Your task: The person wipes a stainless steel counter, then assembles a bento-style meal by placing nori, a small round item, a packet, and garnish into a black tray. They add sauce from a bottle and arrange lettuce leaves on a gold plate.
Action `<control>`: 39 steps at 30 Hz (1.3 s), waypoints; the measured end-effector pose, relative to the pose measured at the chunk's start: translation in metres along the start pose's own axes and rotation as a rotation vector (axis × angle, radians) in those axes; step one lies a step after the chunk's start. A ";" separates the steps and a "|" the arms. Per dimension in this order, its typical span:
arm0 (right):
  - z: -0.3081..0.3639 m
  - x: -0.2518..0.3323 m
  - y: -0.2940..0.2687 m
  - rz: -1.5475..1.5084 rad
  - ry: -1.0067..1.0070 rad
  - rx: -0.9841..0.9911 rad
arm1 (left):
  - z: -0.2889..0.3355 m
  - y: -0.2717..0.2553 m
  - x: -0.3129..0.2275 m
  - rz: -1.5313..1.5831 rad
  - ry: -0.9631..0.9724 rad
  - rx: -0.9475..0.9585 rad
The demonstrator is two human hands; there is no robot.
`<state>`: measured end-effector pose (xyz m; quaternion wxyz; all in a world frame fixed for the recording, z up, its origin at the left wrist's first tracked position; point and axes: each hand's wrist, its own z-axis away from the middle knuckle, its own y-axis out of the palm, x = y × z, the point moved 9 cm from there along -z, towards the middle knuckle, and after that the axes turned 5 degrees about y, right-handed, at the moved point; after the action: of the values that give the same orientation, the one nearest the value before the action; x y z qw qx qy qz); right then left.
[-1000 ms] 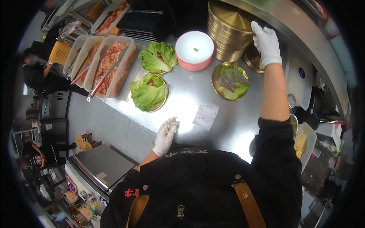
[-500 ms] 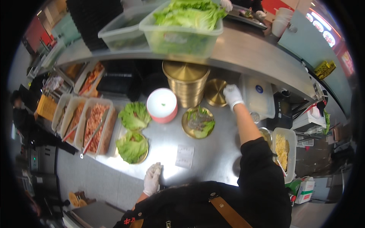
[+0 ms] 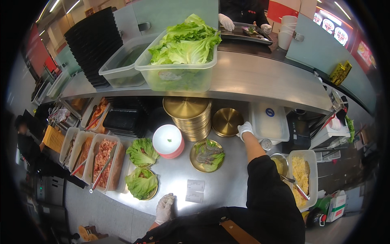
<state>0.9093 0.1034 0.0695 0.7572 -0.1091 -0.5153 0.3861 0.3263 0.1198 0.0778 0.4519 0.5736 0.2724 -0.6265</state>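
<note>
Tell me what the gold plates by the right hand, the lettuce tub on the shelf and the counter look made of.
Gold plates: likely brass-toned metal with a brushed sheen, catching highlights beside the right hand. Lettuce tub: translucent plastic, the leaves showing through its wall. Counter: apparently stainless steel, grey and softly reflecting the lights. The left hand rests at its near edge.

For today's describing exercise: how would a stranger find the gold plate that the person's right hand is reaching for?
Start at the steel counter under the shelf, and find the tall stack of gold plates. Just right of it a small stack of gold plates sits lower, touched by the gloved right hand. Unlike the gold plate with lettuce nearby, it holds no food.
</note>
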 end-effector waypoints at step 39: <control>0.359 -0.112 0.069 0.359 -0.698 0.625 | 0.076 -0.180 -0.135 -0.028 0.325 -0.574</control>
<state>0.5471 -0.0115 0.1125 0.4576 0.1718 -0.5707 0.6598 0.1234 0.1688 0.1907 0.5371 0.5115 0.5142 -0.4307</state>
